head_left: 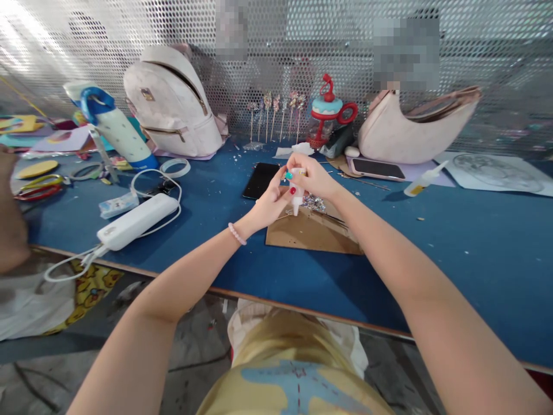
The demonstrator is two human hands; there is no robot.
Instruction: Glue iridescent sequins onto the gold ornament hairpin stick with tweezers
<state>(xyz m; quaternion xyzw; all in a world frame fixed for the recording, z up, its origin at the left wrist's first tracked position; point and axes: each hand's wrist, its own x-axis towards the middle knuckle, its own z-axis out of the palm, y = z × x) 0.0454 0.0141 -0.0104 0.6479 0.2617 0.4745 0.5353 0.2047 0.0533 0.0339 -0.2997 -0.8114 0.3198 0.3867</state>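
Note:
My right hand (314,176) grips a small white glue bottle (297,202), its nozzle tilted down above a brown board (311,236). Close against it, my left hand (273,202) has its fingers pinched together near the bottle; whatever they hold is too small to make out. Under the hands, a pile of shiny silvery bits (314,202) lies on the board. Tweezers (330,219) rest to the right of that pile. Behind my left hand, a black phone (260,180) lies flat, partly hidden.
A second glue bottle (425,180) leans at right, near a pink-cased phone (377,169). Decorated sticks (276,112) stand at the back beside a red cup (327,109). A white power strip (138,222), a bottle (118,129) and a backpack (173,109) are at left. Another person sits far left.

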